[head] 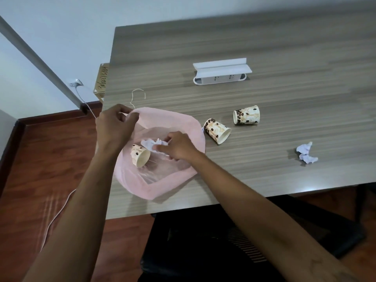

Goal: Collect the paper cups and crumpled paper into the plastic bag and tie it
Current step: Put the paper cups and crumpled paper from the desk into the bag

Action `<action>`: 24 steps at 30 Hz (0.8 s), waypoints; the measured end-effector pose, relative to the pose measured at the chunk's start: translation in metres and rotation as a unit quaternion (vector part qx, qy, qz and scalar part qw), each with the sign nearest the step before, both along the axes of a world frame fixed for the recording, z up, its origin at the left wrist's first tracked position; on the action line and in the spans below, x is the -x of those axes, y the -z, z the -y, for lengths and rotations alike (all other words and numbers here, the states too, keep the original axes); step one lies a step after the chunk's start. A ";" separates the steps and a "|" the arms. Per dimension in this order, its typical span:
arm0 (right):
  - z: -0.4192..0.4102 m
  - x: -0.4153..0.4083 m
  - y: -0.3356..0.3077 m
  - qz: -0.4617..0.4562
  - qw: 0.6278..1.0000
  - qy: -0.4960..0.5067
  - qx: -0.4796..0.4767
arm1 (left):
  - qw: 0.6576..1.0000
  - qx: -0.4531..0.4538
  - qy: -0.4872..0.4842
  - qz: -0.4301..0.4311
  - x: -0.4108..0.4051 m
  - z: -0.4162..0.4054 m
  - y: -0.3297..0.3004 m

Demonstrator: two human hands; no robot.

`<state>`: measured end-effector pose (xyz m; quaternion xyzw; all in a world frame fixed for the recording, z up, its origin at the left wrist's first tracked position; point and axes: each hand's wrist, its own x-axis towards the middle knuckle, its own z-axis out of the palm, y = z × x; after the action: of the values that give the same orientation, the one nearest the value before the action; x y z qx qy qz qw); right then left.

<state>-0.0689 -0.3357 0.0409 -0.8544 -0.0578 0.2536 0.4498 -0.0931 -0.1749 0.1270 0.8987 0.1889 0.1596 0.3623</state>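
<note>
With the left hand [116, 127] pinching the thin pink plastic bag's [189, 127] rim at centre-left, the right hand [177, 146] – gripping a white crumpled paper ball [151, 144] – should release it low beside the bagged coffee-bean-print paper cup [140, 157].

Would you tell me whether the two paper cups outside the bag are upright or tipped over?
Tipped over. Both cups lie on their sides on the table, open mouths visible.

Bare forearms, no sleeves, bare hands
</note>
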 end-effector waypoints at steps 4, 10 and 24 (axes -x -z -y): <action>-0.028 -0.003 -0.001 0.035 0.998 0.014 -0.041 | 1.000 0.016 0.010 -0.008 0.001 -0.004 -0.002; -0.005 -0.004 0.003 0.019 0.997 -0.014 -0.076 | 1.000 -0.010 0.016 0.005 0.000 -0.013 0.002; 0.098 -0.048 0.056 0.198 0.933 0.216 0.211 | 0.996 -0.034 -0.084 0.010 -0.001 -0.084 0.007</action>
<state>-0.0214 -0.4338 -0.0147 -0.9544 0.0945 -0.0178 0.2825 -0.0922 -0.0911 0.1202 0.8898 0.2546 0.2043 0.3189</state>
